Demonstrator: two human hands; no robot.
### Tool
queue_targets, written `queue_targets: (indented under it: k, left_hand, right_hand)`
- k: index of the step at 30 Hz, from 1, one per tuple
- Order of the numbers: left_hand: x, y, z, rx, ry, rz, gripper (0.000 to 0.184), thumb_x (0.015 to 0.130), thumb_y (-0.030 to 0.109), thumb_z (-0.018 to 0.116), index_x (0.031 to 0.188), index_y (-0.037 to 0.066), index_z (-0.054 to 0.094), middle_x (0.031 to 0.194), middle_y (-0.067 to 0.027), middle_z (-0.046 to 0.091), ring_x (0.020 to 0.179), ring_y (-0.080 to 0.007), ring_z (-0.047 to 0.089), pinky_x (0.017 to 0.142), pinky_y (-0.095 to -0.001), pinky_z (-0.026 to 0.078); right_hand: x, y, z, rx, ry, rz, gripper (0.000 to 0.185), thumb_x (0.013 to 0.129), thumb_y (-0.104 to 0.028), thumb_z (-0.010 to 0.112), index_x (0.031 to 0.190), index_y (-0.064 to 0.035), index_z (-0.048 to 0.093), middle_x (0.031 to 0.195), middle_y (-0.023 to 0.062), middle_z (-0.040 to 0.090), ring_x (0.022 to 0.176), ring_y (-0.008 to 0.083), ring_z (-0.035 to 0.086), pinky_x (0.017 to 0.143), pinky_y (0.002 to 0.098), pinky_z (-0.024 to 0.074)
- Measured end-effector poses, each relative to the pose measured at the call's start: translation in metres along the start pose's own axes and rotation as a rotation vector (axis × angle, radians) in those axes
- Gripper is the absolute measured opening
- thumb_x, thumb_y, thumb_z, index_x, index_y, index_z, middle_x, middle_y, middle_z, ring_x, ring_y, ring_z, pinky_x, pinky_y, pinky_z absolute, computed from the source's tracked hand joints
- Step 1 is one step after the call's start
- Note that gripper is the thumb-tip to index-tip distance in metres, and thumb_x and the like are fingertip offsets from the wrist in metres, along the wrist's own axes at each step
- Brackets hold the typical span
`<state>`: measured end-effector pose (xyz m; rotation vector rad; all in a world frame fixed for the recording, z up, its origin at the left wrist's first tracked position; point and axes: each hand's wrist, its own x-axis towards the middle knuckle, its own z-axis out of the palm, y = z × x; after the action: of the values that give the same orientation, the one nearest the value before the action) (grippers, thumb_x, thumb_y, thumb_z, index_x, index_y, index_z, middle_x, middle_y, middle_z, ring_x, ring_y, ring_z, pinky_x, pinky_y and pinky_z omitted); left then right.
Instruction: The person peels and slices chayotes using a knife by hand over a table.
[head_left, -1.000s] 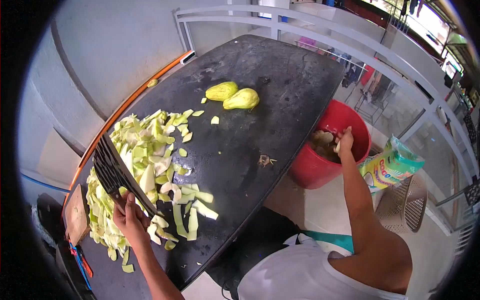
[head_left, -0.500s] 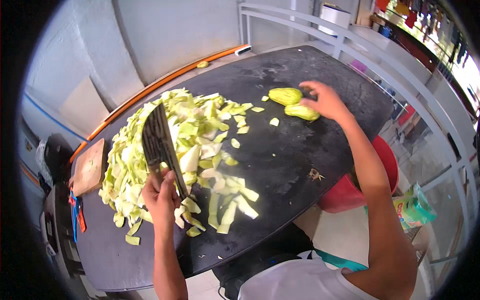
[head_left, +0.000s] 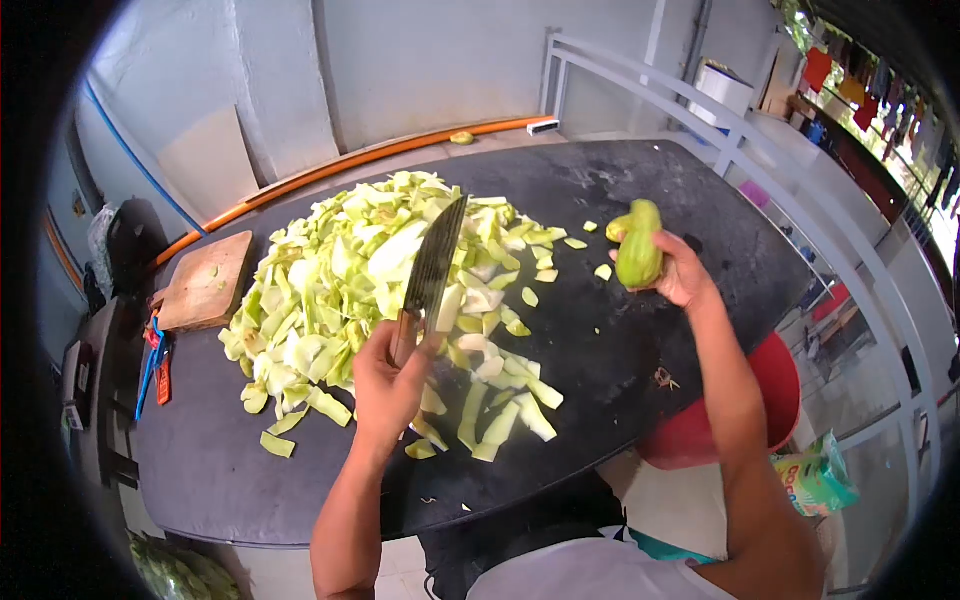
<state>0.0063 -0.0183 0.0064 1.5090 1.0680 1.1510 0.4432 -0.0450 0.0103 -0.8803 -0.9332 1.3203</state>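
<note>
My left hand [head_left: 388, 385] is wrapped round the wooden handle of a kitchen knife [head_left: 437, 255], whose broad dark blade points up and away over the cut pieces. In my right hand [head_left: 685, 272] is a green chayote [head_left: 640, 250], held above the right part of the table. Behind it, partly hidden, lies a second chayote [head_left: 616, 229]. A large heap of pale green chayote slices [head_left: 330, 265] covers the table's left middle, with loose strips [head_left: 500, 425] at its near edge.
The dark table [head_left: 600, 370] carries a wooden cutting board [head_left: 207, 280] at left, beside an orange-handled tool [head_left: 163, 380]. A red tub [head_left: 775, 385] stands below the right edge, near a green plastic bag [head_left: 815, 475]. A metal railing [head_left: 735, 130] runs behind.
My right hand has closed on a chayote and lifted it off the table, turning it upright. The knife in my left hand has moved right. The view has shifted.
</note>
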Motion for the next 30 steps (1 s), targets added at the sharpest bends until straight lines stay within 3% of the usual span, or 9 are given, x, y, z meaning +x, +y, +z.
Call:
queue_targets:
  k: [3,6,12,13,14,17,21,24,30]
  left_hand:
    - [0.003,-0.006,0.000,-0.043,0.000,-0.011,0.021,0.091,0.013,0.073,0.105,-0.001,0.066,0.075,0.0032,0.059,0.066,-0.0046,0.051,0.059,-0.0228,0.041]
    - [0.005,-0.005,-0.001,-0.014,0.034,-0.014,0.024,0.090,0.014,0.074,0.105,-0.003,0.067,0.077,-0.0003,0.062,0.067,-0.0071,0.055,0.059,-0.0248,0.044]
    - [0.010,0.000,-0.011,0.214,0.072,0.059,0.035,0.090,0.023,0.076,0.113,-0.003,0.068,0.078,-0.0076,0.067,0.066,-0.0135,0.060,0.062,-0.0309,0.049]
    - [0.011,0.004,-0.013,0.254,0.103,0.114,0.026,0.088,0.019,0.078,0.097,-0.002,0.067,0.067,0.0041,0.048,0.062,-0.0072,0.038,0.057,-0.0239,0.035]
    - [0.012,0.015,-0.016,0.342,0.082,0.175,0.023,0.089,0.016,0.077,0.098,-0.002,0.065,0.064,0.0003,0.046,0.061,-0.0079,0.037,0.055,-0.0256,0.036]
    - [0.017,0.028,-0.019,0.476,-0.015,0.368,0.021,0.092,0.010,0.071,0.109,-0.001,0.064,0.065,-0.0084,0.050,0.058,-0.0101,0.040,0.056,-0.0287,0.042]
    - [0.014,0.015,-0.015,0.742,-0.088,0.615,0.036,0.089,0.013,0.073,0.123,0.005,0.065,0.071,-0.0121,0.063,0.060,-0.0290,0.065,0.054,-0.0390,0.051]
    - [0.006,0.002,-0.011,0.840,-0.061,0.776,0.055,0.079,0.011,0.077,0.132,0.006,0.061,0.074,-0.0089,0.061,0.062,-0.0274,0.064,0.053,-0.0386,0.052]
    - [0.005,-0.002,-0.011,0.932,-0.127,0.786,0.059,0.081,0.019,0.076,0.135,0.003,0.059,0.075,-0.0056,0.058,0.060,-0.0238,0.063,0.050,-0.0369,0.050]
  right_hand:
    - [0.013,0.030,0.035,0.529,-0.009,-0.020,0.055,0.096,-0.042,0.063,0.137,-0.0082,0.050,0.137,0.0237,0.054,0.136,0.0487,0.046,0.079,0.0584,0.0616]
    - [0.041,0.046,0.066,0.331,0.036,0.045,0.052,0.095,-0.040,0.068,0.136,-0.0133,0.050,0.128,0.0168,0.059,0.120,0.0385,0.061,0.069,0.0448,0.0611]
    - [0.062,0.067,0.130,0.207,0.030,0.172,0.049,0.096,-0.041,0.064,0.130,-0.0071,0.055,0.119,0.0114,0.065,0.108,0.0268,0.068,0.068,0.0429,0.0594]
    - [0.060,0.066,0.142,0.181,0.027,0.186,0.048,0.096,-0.040,0.063,0.129,-0.0061,0.056,0.115,0.0109,0.066,0.103,0.0259,0.069,0.067,0.0438,0.0591]
    - [0.059,0.069,0.149,0.160,0.030,0.204,0.046,0.096,-0.039,0.062,0.127,-0.0052,0.057,0.112,0.0105,0.068,0.099,0.0249,0.070,0.065,0.0446,0.0588]
    - [0.060,0.081,0.164,0.098,-0.088,0.197,0.042,0.095,-0.032,0.066,0.125,-0.0037,0.061,0.106,0.0093,0.069,0.092,0.0199,0.069,0.071,0.0406,0.0605]
    - [0.053,0.117,0.189,-0.188,0.080,-0.147,0.034,0.092,-0.020,0.069,0.118,0.0016,0.064,0.110,0.0077,0.069,0.098,0.0141,0.065,0.088,0.0301,0.0529]
    - [0.042,0.128,0.175,-0.751,-0.008,-0.346,0.034,0.092,-0.023,0.069,0.117,-0.0008,0.063,0.114,0.0098,0.067,0.106,0.0192,0.063,0.095,0.0351,0.0495]
    - [0.041,0.143,0.155,-0.683,-0.077,-0.293,0.051,0.086,-0.023,0.075,0.127,-0.0003,0.055,0.114,0.0117,0.066,0.108,0.0245,0.063,0.098,0.0389,0.0478]
